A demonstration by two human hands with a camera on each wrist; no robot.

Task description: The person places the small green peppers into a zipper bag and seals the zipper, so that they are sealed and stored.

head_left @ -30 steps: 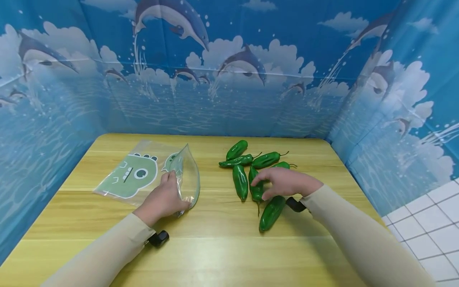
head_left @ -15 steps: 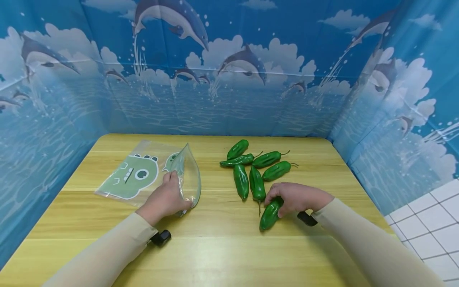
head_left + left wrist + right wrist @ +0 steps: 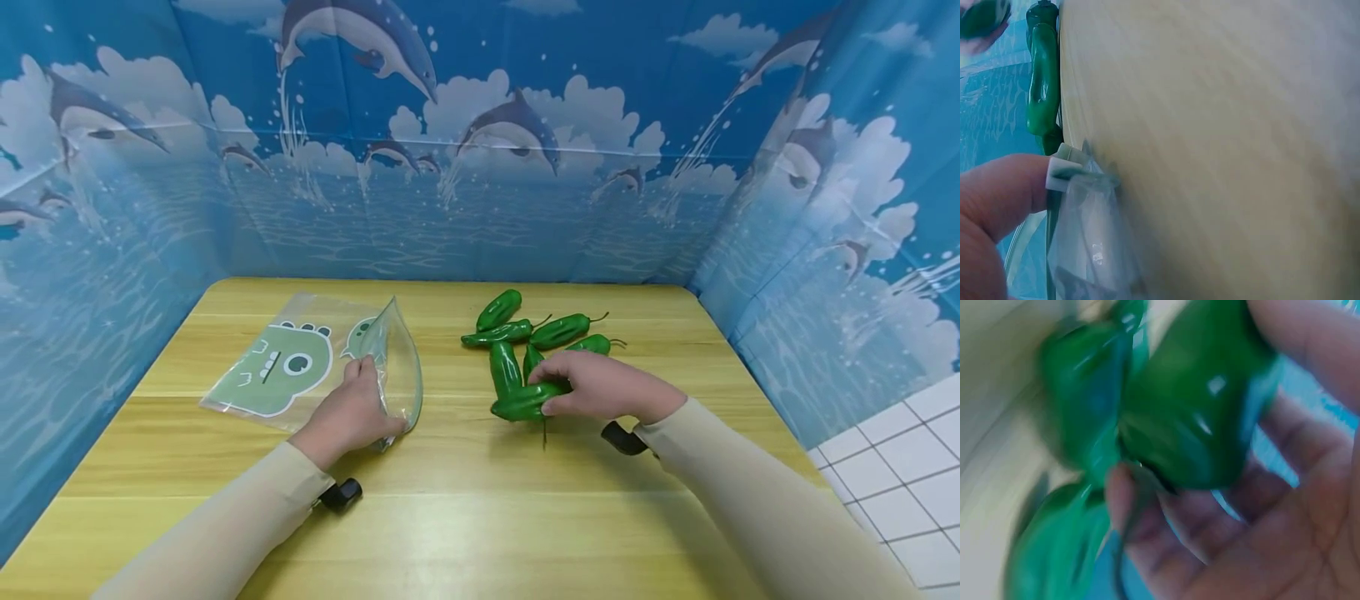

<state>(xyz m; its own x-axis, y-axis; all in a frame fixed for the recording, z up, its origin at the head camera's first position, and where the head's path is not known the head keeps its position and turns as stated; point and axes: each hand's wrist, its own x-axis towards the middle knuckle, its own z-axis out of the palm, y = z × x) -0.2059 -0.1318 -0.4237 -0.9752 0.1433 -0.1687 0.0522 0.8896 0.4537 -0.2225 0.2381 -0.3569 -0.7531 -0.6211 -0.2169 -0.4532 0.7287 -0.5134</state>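
Observation:
My left hand holds the mouth of a clear zip bag with a green cartoon print, keeping it spread at its right end. In the left wrist view the thumb presses a white zip slider at the bag's edge. My right hand grips a green pepper between thumb and fingers, raised above the table. Close up in the right wrist view, that pepper lies against the curled fingers, its stem hanging down. Behind it are several more green peppers, some partly hidden by my hand.
The wooden table carries everything. A blue curtain printed with dolphins borders its back and sides. White tiles show at the lower right. A black wrist camera sits under the right wrist.
My right hand moved down to the nearest pepper, took hold of it, then lifted it up and to the left over the others. The left hand stays at the bag mouth.

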